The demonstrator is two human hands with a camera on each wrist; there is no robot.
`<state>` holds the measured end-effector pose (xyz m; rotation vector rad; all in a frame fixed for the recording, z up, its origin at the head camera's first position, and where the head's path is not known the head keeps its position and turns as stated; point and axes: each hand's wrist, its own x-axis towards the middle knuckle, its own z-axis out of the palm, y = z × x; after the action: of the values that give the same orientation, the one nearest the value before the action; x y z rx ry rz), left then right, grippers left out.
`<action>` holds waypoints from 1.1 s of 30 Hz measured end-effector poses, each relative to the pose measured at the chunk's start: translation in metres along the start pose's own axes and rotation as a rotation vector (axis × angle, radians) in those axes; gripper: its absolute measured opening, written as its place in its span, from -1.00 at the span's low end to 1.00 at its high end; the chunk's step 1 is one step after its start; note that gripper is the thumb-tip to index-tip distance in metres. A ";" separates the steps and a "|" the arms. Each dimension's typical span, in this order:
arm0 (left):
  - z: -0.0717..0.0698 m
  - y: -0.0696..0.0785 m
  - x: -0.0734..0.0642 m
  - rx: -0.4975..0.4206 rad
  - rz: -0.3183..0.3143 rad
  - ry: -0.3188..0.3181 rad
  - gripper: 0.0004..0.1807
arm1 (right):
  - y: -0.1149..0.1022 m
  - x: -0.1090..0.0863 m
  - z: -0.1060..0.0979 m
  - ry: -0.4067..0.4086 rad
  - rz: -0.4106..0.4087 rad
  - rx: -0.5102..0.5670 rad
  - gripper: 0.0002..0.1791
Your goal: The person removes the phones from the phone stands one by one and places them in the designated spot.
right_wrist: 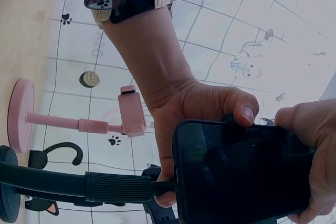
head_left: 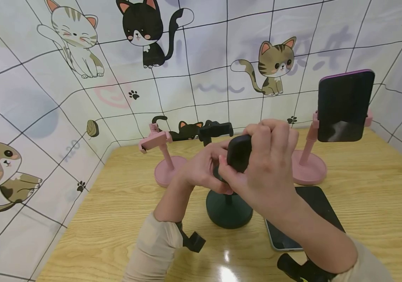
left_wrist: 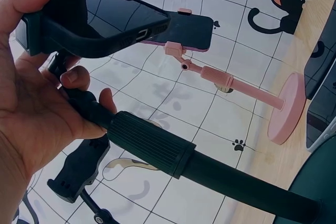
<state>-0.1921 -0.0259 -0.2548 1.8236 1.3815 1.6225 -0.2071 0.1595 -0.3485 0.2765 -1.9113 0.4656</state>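
My left hand (head_left: 201, 168) wraps round the holder and upper neck of a dark green phone stand (left_wrist: 152, 142), with its thumb up against the holder's edge in the left wrist view. A black smartphone (right_wrist: 241, 171) sits at that holder, tilted, its screen toward the right wrist camera. My right hand (head_left: 271, 168) grips the phone's far end, fingers over one side and thumb on the other. Below both hands, the stand's round green base (head_left: 229, 213) rests on the wooden table. The clamp behind the phone is partly hidden by the hands.
A pink stand (head_left: 167, 156) with a bare holder is behind on the left, near a black holder (head_left: 218, 130). To the right, another pink stand (head_left: 306, 164) bears a dark-screened phone (head_left: 345, 107). A tablet (head_left: 317, 203) lies beneath my right forearm. Cat-print cloth (head_left: 208, 90) lines the back.
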 end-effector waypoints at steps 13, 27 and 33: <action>-0.001 0.003 -0.002 0.039 -0.070 0.015 -0.72 | -0.046 0.032 -0.045 -0.047 -0.036 0.019 -0.07; -0.003 0.002 -0.001 0.031 -0.074 -0.009 -0.71 | -0.047 0.037 -0.048 -0.092 -0.030 -0.018 -0.02; -0.004 0.003 -0.001 0.026 -0.084 -0.006 -0.68 | -0.044 0.039 -0.047 -0.125 -0.036 -0.011 -0.07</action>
<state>-0.1946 -0.0291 -0.2518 1.7578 1.4632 1.5633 -0.1647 0.1421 -0.2890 0.3393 -2.0261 0.4219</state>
